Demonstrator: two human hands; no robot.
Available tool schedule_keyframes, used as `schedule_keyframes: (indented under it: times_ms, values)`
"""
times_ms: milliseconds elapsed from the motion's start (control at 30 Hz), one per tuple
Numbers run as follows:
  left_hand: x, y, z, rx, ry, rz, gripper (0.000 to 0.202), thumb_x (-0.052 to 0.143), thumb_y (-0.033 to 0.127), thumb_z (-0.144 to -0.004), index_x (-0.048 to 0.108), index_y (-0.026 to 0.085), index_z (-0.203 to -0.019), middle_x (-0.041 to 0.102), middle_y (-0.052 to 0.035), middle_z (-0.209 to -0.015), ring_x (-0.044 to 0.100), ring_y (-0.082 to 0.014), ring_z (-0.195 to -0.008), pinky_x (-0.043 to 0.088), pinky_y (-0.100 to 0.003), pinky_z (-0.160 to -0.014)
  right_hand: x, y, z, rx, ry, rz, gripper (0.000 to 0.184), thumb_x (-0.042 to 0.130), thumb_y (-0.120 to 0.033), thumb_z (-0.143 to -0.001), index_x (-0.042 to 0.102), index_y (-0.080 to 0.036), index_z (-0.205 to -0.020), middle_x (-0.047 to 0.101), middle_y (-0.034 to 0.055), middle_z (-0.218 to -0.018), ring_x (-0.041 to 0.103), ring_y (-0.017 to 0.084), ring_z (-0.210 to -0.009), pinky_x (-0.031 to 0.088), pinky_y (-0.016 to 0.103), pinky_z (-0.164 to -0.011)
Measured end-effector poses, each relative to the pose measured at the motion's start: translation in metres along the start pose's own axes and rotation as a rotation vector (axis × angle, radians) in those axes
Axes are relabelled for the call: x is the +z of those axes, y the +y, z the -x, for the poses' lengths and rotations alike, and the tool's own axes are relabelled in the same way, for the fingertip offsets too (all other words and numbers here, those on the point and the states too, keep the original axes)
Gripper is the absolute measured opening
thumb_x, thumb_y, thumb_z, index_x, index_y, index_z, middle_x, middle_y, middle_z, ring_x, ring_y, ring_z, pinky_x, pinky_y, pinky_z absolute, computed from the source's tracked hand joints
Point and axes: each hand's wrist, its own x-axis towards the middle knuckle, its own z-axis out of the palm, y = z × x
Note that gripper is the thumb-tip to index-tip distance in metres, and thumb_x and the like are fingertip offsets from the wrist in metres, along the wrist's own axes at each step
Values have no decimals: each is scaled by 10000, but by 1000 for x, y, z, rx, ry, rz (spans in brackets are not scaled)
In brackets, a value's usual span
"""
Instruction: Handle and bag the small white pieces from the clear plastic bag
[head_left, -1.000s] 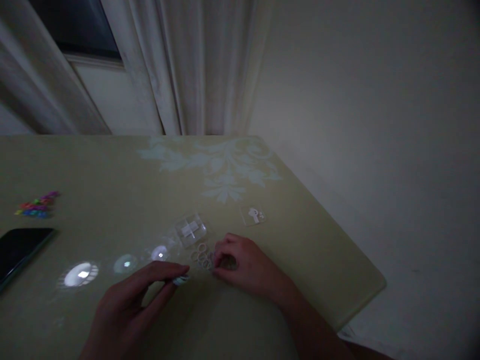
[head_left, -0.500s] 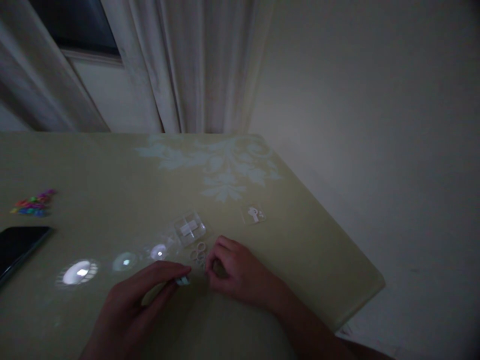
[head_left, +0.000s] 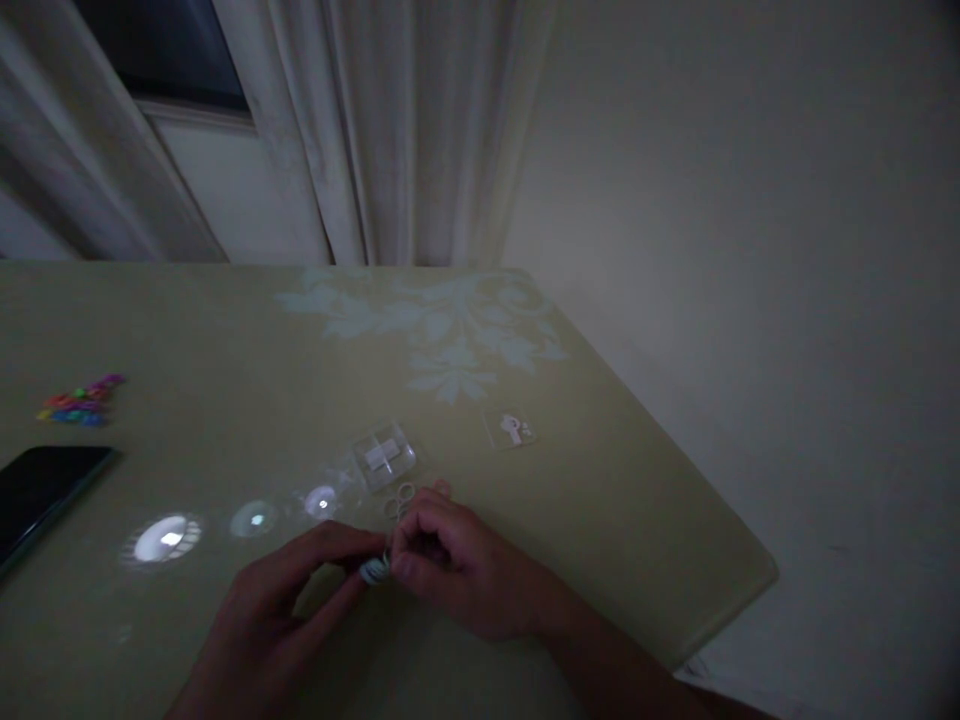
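My left hand (head_left: 289, 600) is closed, pinching a small pale blue-and-white bundle of rings (head_left: 374, 571) between thumb and fingers; the rings look like small hair ties. Right against that bundle is my right hand (head_left: 469, 565), its thumb and forefinger pinched together. A thin curved edge, apparently one more small ring, shows at its fingertips, mostly hidden. Just beyond the fingers lie several loose pale rings (head_left: 406, 492), partly covered by the right hand. A pinkish ring (head_left: 442, 488) peeks out above the right knuckles. Behind them stands a clear divided plastic box (head_left: 384, 455) with a whitish label.
A clear square lid (head_left: 510, 428) with a pale print lies right of the box. To the left are a dark phone (head_left: 49, 495) and a heap of small colourful pieces (head_left: 82, 402). The table's right edge (head_left: 667, 450) slants toward me; curtains (head_left: 420, 130) hang behind.
My right hand has moved left from beside the loose rings to the bundle in my left hand. The pinkish ring has come into view. The camera view has shifted slightly.
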Motion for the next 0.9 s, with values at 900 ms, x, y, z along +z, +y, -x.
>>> schedule_keyframes:
  times_ms: [900]
  values:
    - [1, 5, 1, 1, 87, -28, 131, 712, 336, -916, 800, 333, -1012, 839, 27, -954, 804, -156, -831, 634, -183, -761, 9, 36, -7, 37, 163, 824, 45, 705, -218, -967, 701, -176, -981, 647, 69, -1031, 587, 215, -987, 461, 357, -912]
